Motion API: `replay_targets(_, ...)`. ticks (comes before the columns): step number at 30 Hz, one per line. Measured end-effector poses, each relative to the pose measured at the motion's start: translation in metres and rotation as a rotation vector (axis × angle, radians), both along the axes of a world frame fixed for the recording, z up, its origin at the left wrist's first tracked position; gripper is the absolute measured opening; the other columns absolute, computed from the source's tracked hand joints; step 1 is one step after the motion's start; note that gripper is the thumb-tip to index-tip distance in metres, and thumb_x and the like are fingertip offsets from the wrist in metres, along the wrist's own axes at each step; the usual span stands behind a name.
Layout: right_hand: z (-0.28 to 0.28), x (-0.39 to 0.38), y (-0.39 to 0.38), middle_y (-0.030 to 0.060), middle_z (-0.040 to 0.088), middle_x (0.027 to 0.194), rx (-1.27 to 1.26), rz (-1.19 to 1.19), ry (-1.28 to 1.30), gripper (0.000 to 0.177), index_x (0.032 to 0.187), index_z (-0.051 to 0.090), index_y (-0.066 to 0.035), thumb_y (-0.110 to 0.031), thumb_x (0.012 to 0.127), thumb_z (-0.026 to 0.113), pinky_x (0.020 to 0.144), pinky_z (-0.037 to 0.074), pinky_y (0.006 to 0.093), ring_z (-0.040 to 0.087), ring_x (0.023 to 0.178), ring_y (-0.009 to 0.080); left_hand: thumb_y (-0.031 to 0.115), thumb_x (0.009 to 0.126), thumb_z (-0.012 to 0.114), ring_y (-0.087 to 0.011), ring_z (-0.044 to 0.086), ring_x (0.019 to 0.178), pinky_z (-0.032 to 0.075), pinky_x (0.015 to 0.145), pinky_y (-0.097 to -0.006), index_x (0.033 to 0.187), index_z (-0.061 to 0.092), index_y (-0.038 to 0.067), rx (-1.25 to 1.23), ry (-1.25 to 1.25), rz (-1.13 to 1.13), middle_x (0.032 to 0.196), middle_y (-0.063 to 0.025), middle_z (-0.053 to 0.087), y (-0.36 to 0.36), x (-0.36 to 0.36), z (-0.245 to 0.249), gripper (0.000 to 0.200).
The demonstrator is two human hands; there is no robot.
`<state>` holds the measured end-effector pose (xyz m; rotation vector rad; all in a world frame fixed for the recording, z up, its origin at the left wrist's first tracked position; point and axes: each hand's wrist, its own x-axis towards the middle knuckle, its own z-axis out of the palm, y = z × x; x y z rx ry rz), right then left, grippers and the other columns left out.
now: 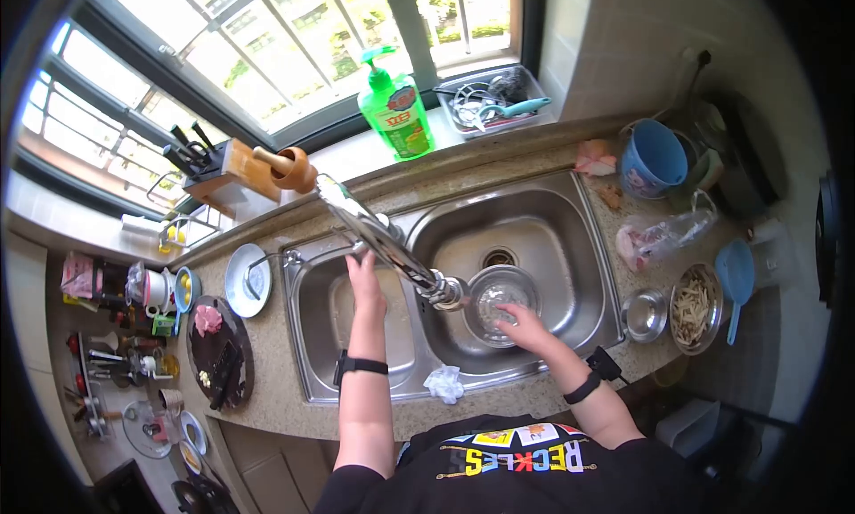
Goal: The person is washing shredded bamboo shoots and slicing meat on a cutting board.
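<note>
My left hand (363, 281) reaches over the left basin (325, 336) with its fingers apart, their tips close to the base of the tall metal faucet (383, 242); whether they touch it is unclear. In the right basin (570, 238), a round bowl (508, 287) with clear water in it sits below the faucet's spout, near the drain. My right hand (521, 327) is at the bowl's right front edge, fingers apart over it. A crumpled white cloth or paper (443, 385) lies on the sink's front edge.
Left are a cutting board (212, 380) with meat and a cleaver, a white plate (248, 278) and a knife block (236, 177). Right are a metal bowl (643, 315), a bowl of pale strips (695, 309), a blue strainer (735, 263) and a blue bucket (655, 158). Green soap bottle (396, 118) behind.
</note>
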<state>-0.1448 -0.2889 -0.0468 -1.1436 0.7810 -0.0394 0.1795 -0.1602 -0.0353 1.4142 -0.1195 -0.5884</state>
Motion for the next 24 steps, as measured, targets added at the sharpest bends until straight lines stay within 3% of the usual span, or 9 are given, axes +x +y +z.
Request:
replay_targets(2,-0.003,-0.003,-0.001,0.0114,0.059,0.121,-0.761,0.225,0.071,0.038,0.120,0.061,-0.007,-0.026,0.087,0.063,0.100,0.038,0.0345,0.052,0.117,0.0214,0.025,0.095,0.052,-0.0173,0.061,0.089,0.048,0.079,-0.0311,0.122,0.051,0.004,0.211,-0.297,0.254,0.103,-0.0073,0.061,-0.003,-0.037,-0.048,0.034)
replay_targets(3,0.012,0.004,-0.002,0.0161,0.059,0.118,0.015,-0.015,-0.040,0.040,0.117,0.064,-0.011,-0.028,0.081,0.068,0.102,0.037,0.0398,0.050,0.117,0.0288,0.022,0.094,0.053,-0.0165,0.061,0.086,0.048,0.078,-0.0311,0.119,0.054,0.003,0.367,-0.521,0.202,0.100,-0.0076,0.063,-0.003,-0.063,-0.045,0.032)
replay_targets(4,0.017,0.004,-0.001,0.0161,0.059,0.118,0.013,-0.032,-0.035,0.040,0.117,0.064,-0.011,-0.028,0.081,0.068,0.102,0.037,0.0398,0.050,0.117,0.0288,0.020,0.094,0.054,-0.0157,0.061,0.082,0.048,0.077,-0.0310,0.117,0.057,0.002,0.523,-0.746,0.151,0.096,-0.0079,0.066,0.000,-0.089,-0.037,0.030)
replay_targets(7,0.011,-0.005,-0.003,0.0178,0.062,0.112,-1.104,0.125,0.183,0.043,0.115,0.064,-0.011,-0.033,0.078,0.070,0.097,0.041,0.0407,0.056,0.107,0.0336,0.023,0.090,0.059,-0.0168,0.064,0.076,0.049,0.072,-0.0335,0.097,0.069,0.001,0.457,-0.522,-0.360,0.084,-0.0120,0.069,0.011,-0.143,-0.031,0.025)
replay_targets(10,0.011,-0.002,-0.006,0.0143,0.064,0.108,-0.217,0.013,0.059,0.040,0.115,0.063,-0.008,-0.030,0.082,0.068,0.093,0.045,0.0374,0.060,0.100,0.0289,0.024,0.088,0.061,-0.0161,0.064,0.063,0.049,0.063,-0.0333,0.079,0.071,0.001,0.535,-0.350,-0.507,0.067,-0.0122,0.066,0.016,-0.178,-0.018,0.027)
replay_targets(14,-0.005,-0.007,0.008,0.0110,0.067,0.098,-0.310,0.024,-0.137,0.035,0.116,0.062,-0.001,-0.023,0.088,0.063,0.081,0.048,0.0289,0.062,0.092,0.0166,0.018,0.075,0.067,-0.0154,0.056,0.046,0.045,0.051,-0.0319,0.058,0.064,0.000,0.588,-0.382,-0.463,0.051,-0.0118,0.059,0.025,-0.196,-0.009,0.025)
replay_targets(18,0.006,-0.013,0.023,0.0208,0.062,0.109,-1.013,0.316,0.119,0.044,0.118,0.062,-0.007,-0.025,0.079,0.070,0.094,0.043,0.0388,0.058,0.107,0.0320,0.008,0.067,0.062,-0.0243,0.058,0.065,0.048,0.061,-0.0350,0.072,0.062,0.003,0.657,-0.669,-0.432,0.076,-0.0129,0.064,0.043,-0.182,-0.007,0.008)
replay_targets(20,0.008,-0.005,0.026,0.0167,0.064,0.108,-0.045,0.056,-0.084,0.038,0.113,0.064,-0.005,-0.022,0.080,0.069,0.093,0.044,0.0362,0.060,0.104,0.0266,0.008,0.067,0.062,-0.0317,0.057,0.100,0.048,0.085,-0.0388,0.103,0.061,0.005,0.448,-0.783,-0.437,0.115,-0.0184,0.058,0.050,-0.182,0.008,0.036)
replay_targets(24,0.013,-0.003,0.045,0.0135,0.065,0.104,-0.602,0.202,-0.022,0.036,0.114,0.063,-0.004,-0.020,0.082,0.067,0.090,0.045,0.0323,0.061,0.098,0.0217,0.010,0.070,0.062,-0.0371,0.038,0.131,0.034,0.108,-0.0401,0.132,0.051,0.012,0.440,-0.653,-0.418,0.138,-0.0233,0.040,0.086,-0.174,0.018,0.062)
